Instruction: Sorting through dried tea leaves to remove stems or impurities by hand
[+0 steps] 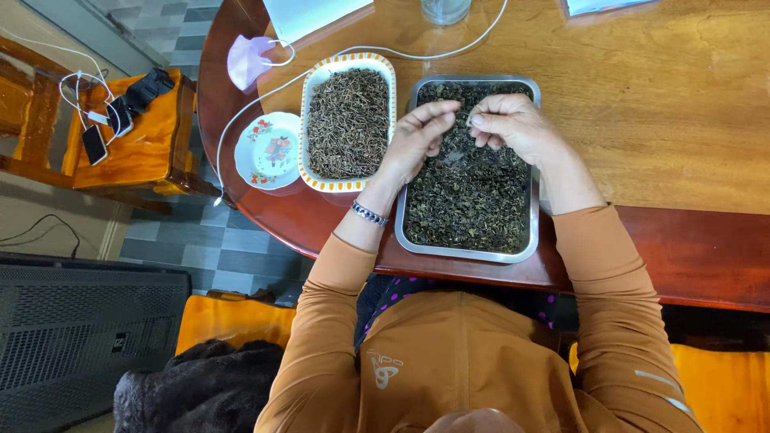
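Head view: both hands work over the steel tray (470, 248), which sits at the near edge of the round wooden table (642, 120) and is full of dark dried leaves (473, 192). Left hand (419, 136) hovers over the tray's far-left corner, fingers curled in narrow, thumb meeting fingertips (446, 112); looks like a pinch on a small bit of leaf, but the piece itself is too small to confirm. Right hand (513, 124) sits just beside it over the far middle, fingers also bunched narrow, tips pointing at the left hand. Whether it holds anything, cannot tell. The two hands are near each other, not clearly touching.

Just left of the steel tray: a ceramic dish with an orange-patterned rim (308, 120) holding finer brownish strands (349, 120). Left of that, a small floral saucer (269, 150), nothing visible in it. A white cable (241, 120) loops around the dish; a pink face mask (245, 60) lies at the table's far-left edge.

Judgement on doing this well: keep the pinch light, work one small patch at a time, keep hands low over the tray so bits drop back in, keep the two containers' contents separate.
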